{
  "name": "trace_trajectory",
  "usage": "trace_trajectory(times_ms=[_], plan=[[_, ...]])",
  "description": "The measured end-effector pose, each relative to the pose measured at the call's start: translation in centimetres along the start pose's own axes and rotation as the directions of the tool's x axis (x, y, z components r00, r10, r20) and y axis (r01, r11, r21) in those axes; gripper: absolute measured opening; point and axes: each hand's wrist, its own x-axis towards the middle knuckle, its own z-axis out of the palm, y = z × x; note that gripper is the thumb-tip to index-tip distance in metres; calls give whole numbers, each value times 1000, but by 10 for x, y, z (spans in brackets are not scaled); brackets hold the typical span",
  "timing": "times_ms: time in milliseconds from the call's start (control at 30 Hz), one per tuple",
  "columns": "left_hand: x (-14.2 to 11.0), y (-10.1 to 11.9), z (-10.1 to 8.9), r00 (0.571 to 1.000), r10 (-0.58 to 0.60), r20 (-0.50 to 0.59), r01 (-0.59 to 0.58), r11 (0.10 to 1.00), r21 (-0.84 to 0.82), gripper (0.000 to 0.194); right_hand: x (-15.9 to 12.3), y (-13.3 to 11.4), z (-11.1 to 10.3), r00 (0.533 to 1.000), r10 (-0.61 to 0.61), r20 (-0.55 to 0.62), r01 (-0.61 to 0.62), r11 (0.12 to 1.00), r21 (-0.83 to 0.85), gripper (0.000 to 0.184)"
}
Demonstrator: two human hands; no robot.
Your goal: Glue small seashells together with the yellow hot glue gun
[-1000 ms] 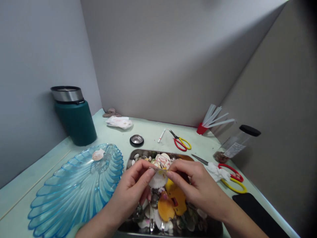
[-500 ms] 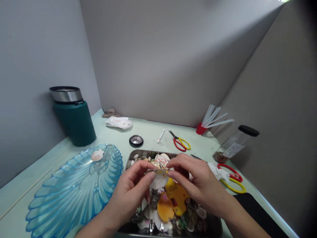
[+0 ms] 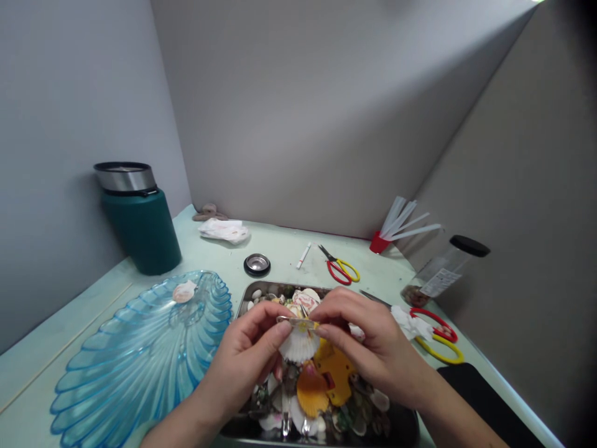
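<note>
Head view: the left hand (image 3: 249, 348) and right hand (image 3: 370, 339) pinch a thin silvery strip (image 3: 298, 322) beside a white scallop shell (image 3: 299, 347), above the metal tray (image 3: 404, 428); this apparent positioning step next calls for steady fingertips.

The head camera looks forward and down over the table (image 3: 284, 246).

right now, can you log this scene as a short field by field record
left hand: pinching one end of a small thin piece
right hand: pinching its other end
white shell: just below the piece; whether joined, cannot tell
metal tray: under the hands, holding shells and a yellow object
blue dish: left of the tray, a small shell on it
scissors: one pair beyond the tray, another to its right
</note>
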Motion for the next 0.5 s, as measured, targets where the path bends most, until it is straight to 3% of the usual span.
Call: trace_trajectory(times_ms=[500], plan=[[3, -3, -3, 1000, 8, 26, -8, 999, 38, 21, 2, 0, 0, 1000, 21, 15, -21, 1000, -16, 10]])
